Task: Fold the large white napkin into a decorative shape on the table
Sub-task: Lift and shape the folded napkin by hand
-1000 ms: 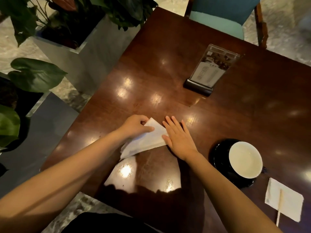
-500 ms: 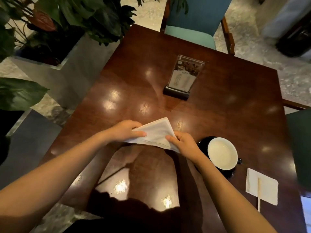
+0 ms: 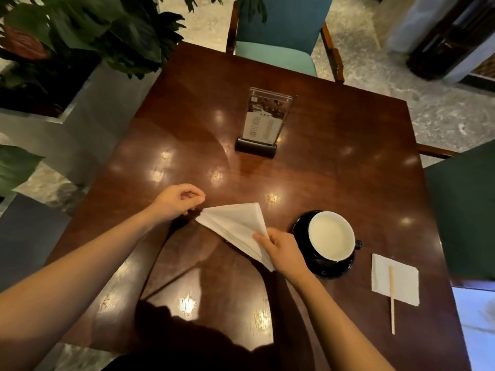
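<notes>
Napkin [image 3: 235, 223] triangle: right hand [image 3: 284, 253] pinches near corner; left hand [image 3: 178, 202] curled, grip unclear. Align edges before creasing.

A single wide-angle view comes from the person's head, looking forward and steeply down across the table [image 3: 334, 183]. It sits close: both forearms run in from the bottom edge to the left hand [image 3: 178, 202] and right hand [image 3: 285, 251], which lie just below mid-frame with the napkin [image 3: 235, 223] between them. Beyond the hands, the far table edge and a chair [image 3: 278, 30] reach the top of the frame, and straight lines bow outward toward the corners.
</notes>
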A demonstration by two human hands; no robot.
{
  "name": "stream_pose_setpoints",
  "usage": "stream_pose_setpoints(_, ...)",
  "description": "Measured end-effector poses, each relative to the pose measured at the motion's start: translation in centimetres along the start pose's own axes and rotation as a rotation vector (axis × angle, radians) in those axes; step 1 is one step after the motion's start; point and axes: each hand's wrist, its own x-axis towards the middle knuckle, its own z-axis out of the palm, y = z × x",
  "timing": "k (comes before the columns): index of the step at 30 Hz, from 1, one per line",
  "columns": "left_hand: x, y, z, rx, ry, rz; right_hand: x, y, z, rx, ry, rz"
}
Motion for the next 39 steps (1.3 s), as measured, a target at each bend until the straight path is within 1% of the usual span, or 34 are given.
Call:
stream_pose_setpoints(1,0.1,0.5,0.3,0.004,-0.036,0.045,0.0,0.0,-0.1,-0.014,-0.028,-0.024)
stream_pose_setpoints(2,0.2,1.1,0.7,0.004,-0.12,0.082,0.1,-0.1,-0.3,-0.03,-0.064,-0.046)
stream_pose_setpoints(4,0.0,2.8,1.3,0.068,-0.384,0.103,0.6,-0.6,-0.8,-0.056,-0.128,-0.092)
stream_pose_setpoints(6,-0.5,4.1,2.0,0.222,-0.607,0.107,1.2,-1.0,-1.6,-0.093,-0.137,-0.172)
stream_pose_setpoints(7,-0.8,4.2,2.3,0.263,-0.669,0.095,1.6,-1.2,-2.1,-0.131,-0.11,-0.228)
stream_pose_setpoints(9,-1.8,4.0,2.9,0.243,-0.706,0.061,2.8,-1.4,-3.1,-0.238,-0.029,-0.321)
stream_pose_setpoints(11,-2.8,3.4,3.8,0.19,-0.649,0.058,4.0,-1.4,-3.9,-0.374,0.024,-0.323)
stream_pose_setpoints(12,-3.3,2.9,4.5,0.227,-0.573,0.086,4.6,-1.4,-4.2,-0.446,0.036,-0.302)
stream_pose_setpoints(15,-4.9,2.0,6.9,0.436,-0.261,0.19,6.0,-1.5,-4.6,-0.6,0.041,-0.294)
stream_pose_setpoints(16,-5.4,1.8,7.6,0.446,-0.189,0.215,6.5,-1.7,-4.6,-0.62,0.026,-0.303)
stream_pose_setpoints(18,-6.2,1.6,8.9,0.391,-0.111,0.242,7.2,-2.1,-4.6,-0.605,-0.009,-0.311)
stream_pose_setpoints(20,-6.7,1.4,10.2,0.327,-0.05,0.212,7.8,-2.4,-4.6,-0.555,-0.041,-0.303)
stream_pose_setpoints(23,-7.2,1.1,11.4,0.295,0.07,0.181,8.2,-2.4,-4.5,-0.527,-0.074,-0.29)
stream_pose_setpoints(26,-7.4,0.7,12.0,0.186,0.13,0.161,8.4,-2.2,-4.6,-0.523,-0.115,-0.266)
stream_pose_setpoints(28,-7.5,0.7,12.7,0.142,0.102,0.147,8.5,-1.9,-4.7,-0.52,-0.138,-0.253)
stream_pose_setpoints(30,-7.3,0.5,13.7,0.198,0.107,0.133,8.7,-1.7,-4.7,-0.534,-0.147,-0.236)
stream_pose_setpoints(33,-6.8,0.5,14.9,0.261,0.195,0.099,9.3,-1.4,-4.4,-0.61,-0.156,-0.232)
stream_pose_setpoints(35,-6.7,0.5,15.5,0.264,0.222,0.085,9.5,-1.3,-4.3,-0.611,-0.136,-0.22)
stream_pose_setpoints(39,-7.4,0.5,16.3,0.231,0.293,0.042,9.5,-0.8,-4.0,-0.542,-0.03,-0.144)
